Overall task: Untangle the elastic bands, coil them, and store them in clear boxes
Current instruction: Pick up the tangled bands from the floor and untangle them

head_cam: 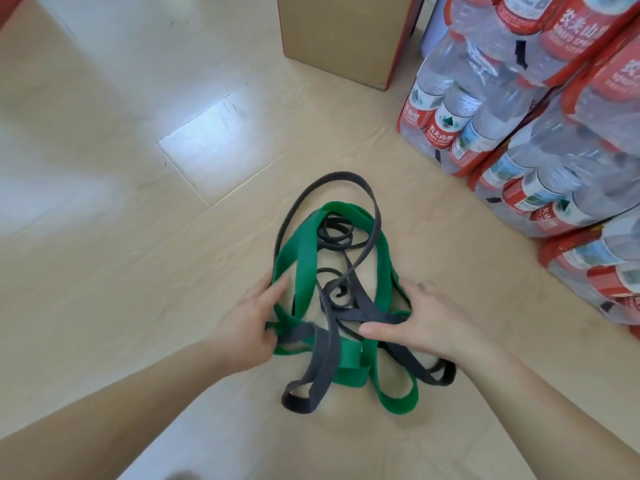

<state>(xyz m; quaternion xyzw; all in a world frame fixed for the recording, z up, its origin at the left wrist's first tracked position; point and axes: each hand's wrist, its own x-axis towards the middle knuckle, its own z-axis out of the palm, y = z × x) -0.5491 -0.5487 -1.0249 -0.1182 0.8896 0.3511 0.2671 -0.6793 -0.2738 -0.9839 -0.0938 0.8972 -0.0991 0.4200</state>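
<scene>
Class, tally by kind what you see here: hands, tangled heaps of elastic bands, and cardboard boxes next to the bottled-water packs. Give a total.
Hands: 2, left hand, right hand
Tangled heap of bands: 1, green and dark grey
Cardboard box by the water packs: 1
Total: 4

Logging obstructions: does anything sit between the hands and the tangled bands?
Nothing visible. The left hand grips the green band; the right hand rests on its other side. No clear box shows.
</scene>
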